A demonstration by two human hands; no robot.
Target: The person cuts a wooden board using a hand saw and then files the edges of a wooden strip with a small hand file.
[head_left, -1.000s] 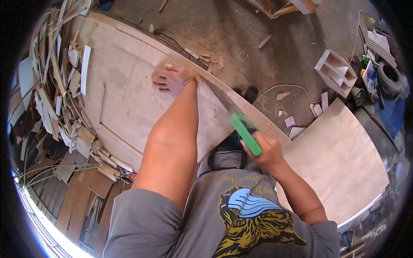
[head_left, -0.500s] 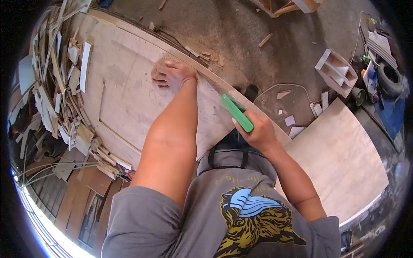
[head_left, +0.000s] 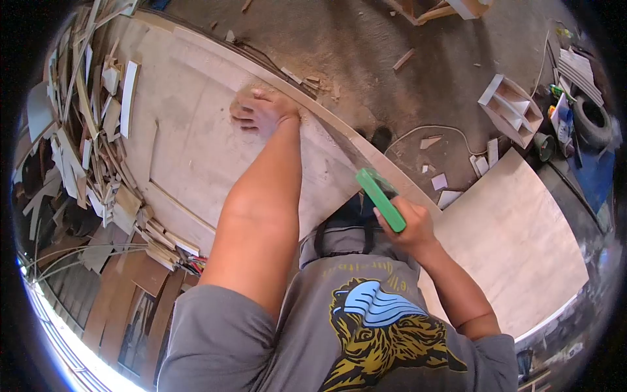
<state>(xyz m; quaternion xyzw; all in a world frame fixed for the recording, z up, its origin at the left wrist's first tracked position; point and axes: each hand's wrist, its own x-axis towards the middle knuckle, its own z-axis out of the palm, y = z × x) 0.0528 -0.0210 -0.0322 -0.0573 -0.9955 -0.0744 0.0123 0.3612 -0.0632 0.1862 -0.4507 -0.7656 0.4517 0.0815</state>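
My left hand point(head_left: 263, 112) presses down on a large pale wooden board point(head_left: 189, 124), fingers apart and slightly bent, with sawdust around it. In my right hand point(head_left: 415, 225) is a hand saw point(head_left: 381, 198), gripped by its green handle. Its thin blade, blurred and partly hidden, runs up and left from the handle along the board's long edge. A narrow wood strip point(head_left: 353, 138) lies along that same edge, on the far side of the blade.
Wood offcuts point(head_left: 98, 130) are heaped at the left. A pale curved sheet point(head_left: 516, 242) rests at the right. Beyond it are a wooden box point(head_left: 511, 110), a tyre point(head_left: 591, 123) and a cable point(head_left: 450, 130). Scraps and sawdust litter the concrete floor point(head_left: 366, 72).
My right hand has drawn the saw back, down and to the right along the board's edge. My left hand has stayed in place.
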